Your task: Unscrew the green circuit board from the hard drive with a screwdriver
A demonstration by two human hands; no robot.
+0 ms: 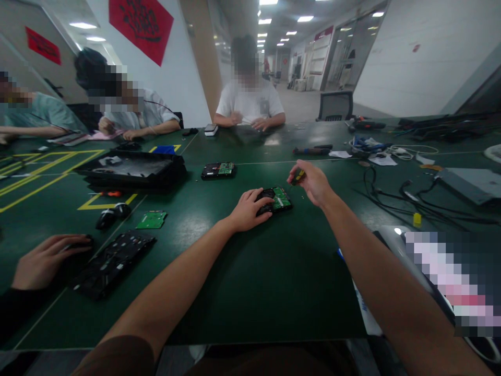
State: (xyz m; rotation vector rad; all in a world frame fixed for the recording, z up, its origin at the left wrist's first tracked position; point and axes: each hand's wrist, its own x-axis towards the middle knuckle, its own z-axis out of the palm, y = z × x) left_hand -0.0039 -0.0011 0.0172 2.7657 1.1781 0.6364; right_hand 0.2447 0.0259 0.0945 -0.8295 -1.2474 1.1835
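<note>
Well inside the green table's [250, 292] near edge, the left hand [250, 210] holds a hard drive [281, 197] in its fingers; the right hand [313, 184] grips a screwdriver [299, 176], best held upright.

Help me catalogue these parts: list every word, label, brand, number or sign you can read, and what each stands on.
Nothing can be read for certain.
Large red wall sheet: dark characters, too blurred.
Smaller red wall sheet: too blurred.
Central hard drive: pale label, too small.
Hard drive behind it: white label, too small.
White item, lower right: partial blue lettering, unreadable.
</note>
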